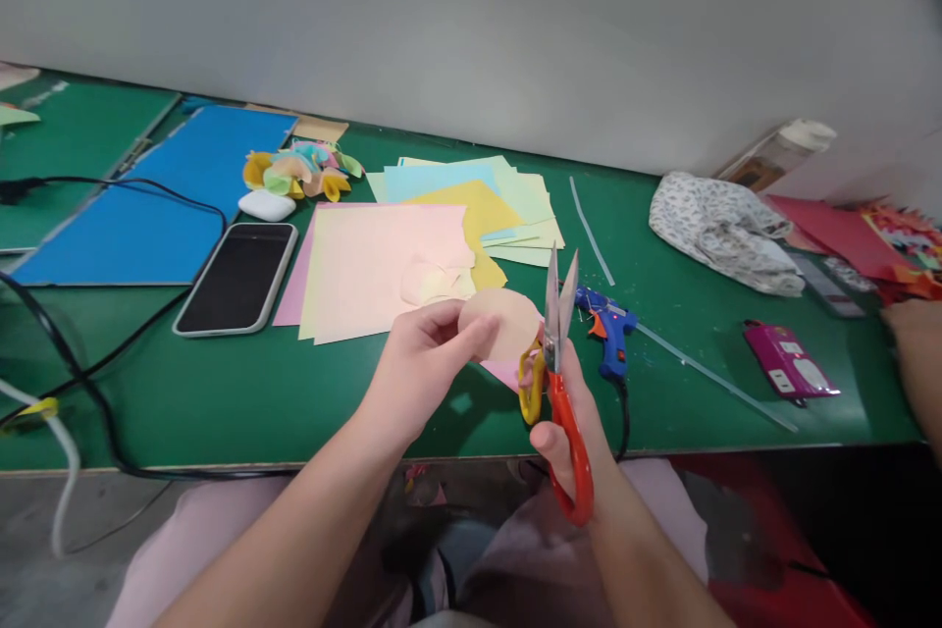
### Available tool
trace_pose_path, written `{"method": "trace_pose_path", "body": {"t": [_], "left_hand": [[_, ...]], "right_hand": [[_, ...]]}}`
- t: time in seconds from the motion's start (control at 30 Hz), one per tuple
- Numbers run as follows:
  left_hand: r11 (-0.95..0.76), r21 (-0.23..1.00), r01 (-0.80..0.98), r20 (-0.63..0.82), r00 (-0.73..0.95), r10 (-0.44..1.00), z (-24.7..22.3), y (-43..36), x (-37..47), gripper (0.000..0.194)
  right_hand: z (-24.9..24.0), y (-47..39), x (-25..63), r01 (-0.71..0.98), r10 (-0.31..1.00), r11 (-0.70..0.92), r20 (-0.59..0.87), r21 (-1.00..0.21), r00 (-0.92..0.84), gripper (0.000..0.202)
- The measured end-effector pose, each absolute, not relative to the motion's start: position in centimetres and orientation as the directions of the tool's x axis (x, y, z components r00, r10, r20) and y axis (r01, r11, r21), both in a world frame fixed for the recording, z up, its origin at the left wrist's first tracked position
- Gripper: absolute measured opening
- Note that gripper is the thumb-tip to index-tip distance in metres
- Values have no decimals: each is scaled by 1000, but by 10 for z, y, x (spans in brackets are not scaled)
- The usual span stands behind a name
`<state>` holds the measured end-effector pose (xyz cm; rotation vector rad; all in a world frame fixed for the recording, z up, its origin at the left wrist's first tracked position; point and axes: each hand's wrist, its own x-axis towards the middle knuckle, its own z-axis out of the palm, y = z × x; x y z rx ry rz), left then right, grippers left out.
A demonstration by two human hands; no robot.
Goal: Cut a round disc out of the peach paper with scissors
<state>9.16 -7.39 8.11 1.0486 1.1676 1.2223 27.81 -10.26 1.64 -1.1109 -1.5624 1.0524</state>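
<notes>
Between the thumb and fingers of my left hand (431, 353) is a rounded piece of pale peach paper (511, 322). My right hand (581, 407) grips a pair of scissors (563, 392) with one red and one yellow handle, its thumb through the red loop. The blades point up and stand slightly apart, just right of the paper piece. Behind my left hand, sheets of pink paper (368, 260) lie stacked, with torn cream scraps (434, 283) on them. A blue glue gun (609, 329) rests right of the scissors.
Left are a phone (236, 280), a white case (266, 206), a blue board (162, 196) and black cables (80, 368). Paper petals (301, 172) lie behind. Right are glue sticks (713, 378), a patterned cloth (717, 231), a purple packet (789, 361) and another person's arm (916, 353).
</notes>
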Motion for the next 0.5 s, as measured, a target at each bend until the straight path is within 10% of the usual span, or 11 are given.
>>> {"method": "trace_pose_path", "body": {"t": [0.5], "left_hand": [[87, 963, -256, -137, -186, 973, 91, -79, 93, 25]], "right_hand": [[18, -73, 273, 37, 957, 284, 282, -958, -64, 99]]}}
